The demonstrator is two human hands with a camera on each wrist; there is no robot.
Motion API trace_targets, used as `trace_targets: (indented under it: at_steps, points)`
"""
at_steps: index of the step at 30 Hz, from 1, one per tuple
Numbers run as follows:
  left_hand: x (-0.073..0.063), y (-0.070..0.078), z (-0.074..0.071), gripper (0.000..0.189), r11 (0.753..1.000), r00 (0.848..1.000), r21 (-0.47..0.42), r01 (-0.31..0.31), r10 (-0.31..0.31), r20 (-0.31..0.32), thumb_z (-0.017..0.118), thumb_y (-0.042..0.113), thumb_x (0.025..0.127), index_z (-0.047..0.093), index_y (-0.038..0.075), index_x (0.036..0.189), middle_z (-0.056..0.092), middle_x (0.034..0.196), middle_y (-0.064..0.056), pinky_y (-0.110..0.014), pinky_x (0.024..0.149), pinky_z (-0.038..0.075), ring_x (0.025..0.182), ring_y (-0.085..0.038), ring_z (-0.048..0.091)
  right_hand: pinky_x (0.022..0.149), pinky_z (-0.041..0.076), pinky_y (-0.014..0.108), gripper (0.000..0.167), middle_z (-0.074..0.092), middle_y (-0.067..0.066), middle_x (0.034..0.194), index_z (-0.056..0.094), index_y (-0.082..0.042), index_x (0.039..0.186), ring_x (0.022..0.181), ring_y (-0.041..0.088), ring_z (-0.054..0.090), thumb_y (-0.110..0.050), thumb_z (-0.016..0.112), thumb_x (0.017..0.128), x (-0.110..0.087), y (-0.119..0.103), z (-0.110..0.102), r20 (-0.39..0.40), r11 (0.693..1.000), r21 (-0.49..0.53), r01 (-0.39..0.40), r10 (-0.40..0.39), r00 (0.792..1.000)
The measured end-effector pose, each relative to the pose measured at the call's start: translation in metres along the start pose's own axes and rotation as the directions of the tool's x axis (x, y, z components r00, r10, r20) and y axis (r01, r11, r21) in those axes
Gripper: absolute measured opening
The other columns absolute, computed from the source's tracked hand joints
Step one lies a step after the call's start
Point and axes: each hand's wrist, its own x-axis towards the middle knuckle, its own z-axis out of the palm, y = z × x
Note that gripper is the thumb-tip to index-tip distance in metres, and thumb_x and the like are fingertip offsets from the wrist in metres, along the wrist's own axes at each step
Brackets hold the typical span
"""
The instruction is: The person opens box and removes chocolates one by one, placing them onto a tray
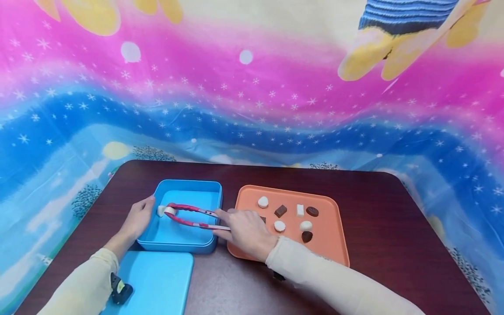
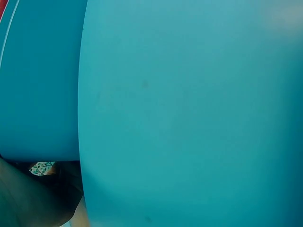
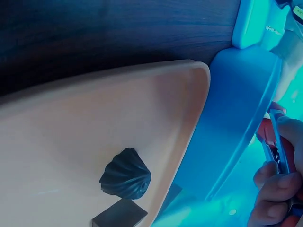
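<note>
My right hand (image 1: 250,232) grips a pair of red-and-silver tongs (image 1: 193,208), which reach over the light-blue box (image 1: 197,246). Between the tong tips is a small white piece (image 1: 170,210); a second whitish piece (image 1: 161,211) lies beside it at the box's left side. My left hand (image 1: 138,218) holds the box by its left wall, its fingers partly hidden. In the right wrist view, my right fingers (image 3: 274,194) curl round the tongs' handles. The left wrist view is mostly filled by blue plastic, with part of the left hand (image 2: 33,198) at lower left.
An orange tray (image 1: 330,245) to the right bears several chocolate-like pieces, such as a dark ridged one (image 3: 127,175) and a white one (image 1: 263,201). A flat blue lid (image 1: 161,280) lies in front of the box. The dark wooden table (image 1: 378,227) meets a printed cloth behind.
</note>
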Motion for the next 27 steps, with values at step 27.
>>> trace_targets:
  at_steps: [27]
  points:
    - [-0.001, 0.001, 0.0, 0.074, 1.0, 1.0, -0.004, 0.005, -0.005, -0.005, 0.013, 0.05, 0.109, 0.012, -0.004, 0.16, 0.016, 0.165, -0.031, -0.066, 0.124, 0.017, 0.153, -0.051, 0.015, 0.041, 0.028, 0.018, 0.048, 0.051, -0.014, 0.064, 0.068, -0.024, 0.133, 0.052, 0.001, 0.039, -0.047, 0.072, 0.092, -0.031, 0.018, -0.019, -0.071, 0.989, 0.107, -0.098, 0.106, 0.992]
